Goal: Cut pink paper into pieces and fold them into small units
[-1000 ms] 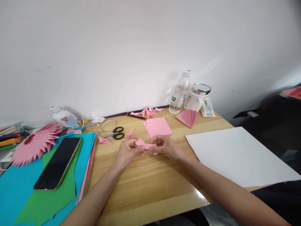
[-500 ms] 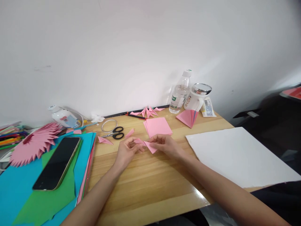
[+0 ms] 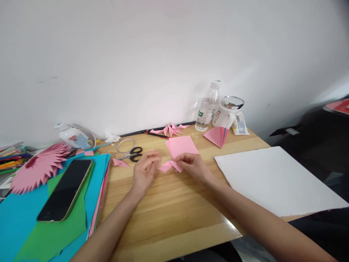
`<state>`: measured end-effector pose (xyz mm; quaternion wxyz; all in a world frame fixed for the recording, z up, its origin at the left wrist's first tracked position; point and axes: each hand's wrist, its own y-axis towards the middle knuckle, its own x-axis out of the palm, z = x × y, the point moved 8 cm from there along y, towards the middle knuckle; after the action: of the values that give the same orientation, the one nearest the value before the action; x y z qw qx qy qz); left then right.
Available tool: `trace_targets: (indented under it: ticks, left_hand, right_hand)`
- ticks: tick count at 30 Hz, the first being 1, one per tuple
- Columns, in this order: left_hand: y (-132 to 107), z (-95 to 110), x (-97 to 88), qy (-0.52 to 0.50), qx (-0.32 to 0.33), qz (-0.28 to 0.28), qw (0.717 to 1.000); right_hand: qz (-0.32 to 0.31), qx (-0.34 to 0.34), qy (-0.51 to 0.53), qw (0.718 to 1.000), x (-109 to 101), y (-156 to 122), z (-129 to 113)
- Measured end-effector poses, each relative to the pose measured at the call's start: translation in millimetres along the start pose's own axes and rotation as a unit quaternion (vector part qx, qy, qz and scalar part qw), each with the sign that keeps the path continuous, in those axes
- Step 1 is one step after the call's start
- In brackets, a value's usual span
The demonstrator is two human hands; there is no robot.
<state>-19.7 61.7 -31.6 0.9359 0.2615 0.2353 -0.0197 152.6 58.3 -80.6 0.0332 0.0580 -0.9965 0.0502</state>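
Observation:
Between the thumb and fingers of my right hand (image 3: pixel 192 165) is a folded pink paper piece (image 3: pixel 170 166), its pointed parts sticking out to the left. My left hand (image 3: pixel 146 168) is apart from that piece, over the wood to its left. Motion smears its fingertips, so I cannot see whether they hold anything; a bit of pink shows just behind them. Square pink paper sheets (image 3: pixel 184 146) lie stacked beyond my right hand. Left of my left hand lies another folded pink piece (image 3: pixel 121 163), below the black-handled scissors (image 3: pixel 134 154).
A phone (image 3: pixel 65 190) rests on green and blue paper at left, beside a pink pleated paper fan (image 3: pixel 40 167). Against the wall stand a water bottle (image 3: pixel 207 107) and a mug (image 3: pixel 228 112). A white board (image 3: pixel 275 182) covers the right side. Folded pink points (image 3: pixel 171 130) lie at the back.
My left hand has let go of the folded pink paper and moved slightly left and up. My right hand keeps the piece, which now sits a little higher.

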Motion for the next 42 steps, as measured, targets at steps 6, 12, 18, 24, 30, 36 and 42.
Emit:
trace_targets:
  ticks: [6, 12, 18, 24, 30, 36, 42]
  left_hand:
    - [6, -24, -28.9, 0.192, -0.032, 0.091, 0.977]
    - [3, -25, -8.8, 0.264, -0.001, -0.02, 0.964]
    - [7, -28, -4.7, 0.205, -0.061, -0.066, 0.975]
    - [4, -30, -25.1, -0.003, -0.148, 0.106, 0.983]
    - [-9, -38, -16.3, -0.284, -0.243, 0.212, 0.903]
    - [-14, -35, 1.9, -0.32, -0.291, 0.167, 0.886]
    - [-13, -14, 4.9, -0.304, -0.225, 0.103, 0.92]
  right_hand:
    - [0.069, -0.064, -0.037, 0.995, -10, 1, -8]
    - [0.089, -0.086, -0.068, 0.99, -13, -3, -18]
    - [0.102, -0.085, -0.051, 0.99, -13, -6, -25]
    - [0.123, -0.063, -0.015, 0.99, -20, -6, -22]
    - [0.117, -0.068, 0.015, 0.991, -20, -6, -21]
    - [0.11, -0.068, 0.018, 0.991, -17, -4, -21]
    - [0.145, -0.056, -0.014, 0.988, -24, -3, -16]
